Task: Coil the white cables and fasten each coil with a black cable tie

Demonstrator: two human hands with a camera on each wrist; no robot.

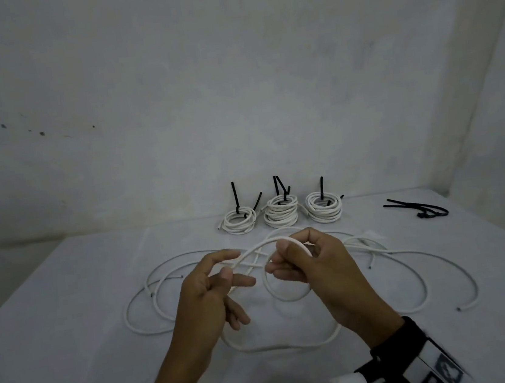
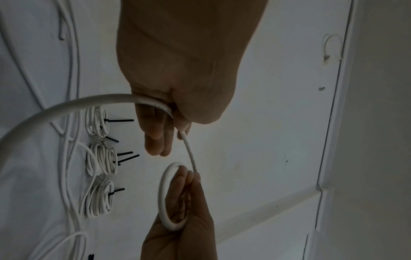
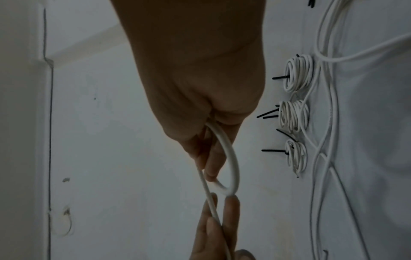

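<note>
Toward the left edge of the desk [image 1: 53, 311], loose cables [image 1: 137, 301] lie in wide slack curves, their cut ends near the middle. The left hand [image 1: 213, 294] hovers over them, thumb and forefinger pinching the cable [image 1: 252, 251] being worked, the other fingers relaxed. From that pinch the cable arches up and to the right, its free run lying left to right between the two hands, which sit close together but apart. The right hand [image 1: 314, 266] has its fingers curled through a single small loop [image 1: 289, 295] and holds it between thumb and fingers; only one turn looks made, so the coil seems barely begun. The coming wrap likely turns on the left hand, the nearer one to the slack, feeding cable rightward into the loop. Behind the hands, by the far edge, three finished coils [image 1: 280, 211] stand in a row, each bound with a black tie. More slack sweeps toward the right edge, and spare ties [image 1: 418, 207] lie near the far right corner.
</note>
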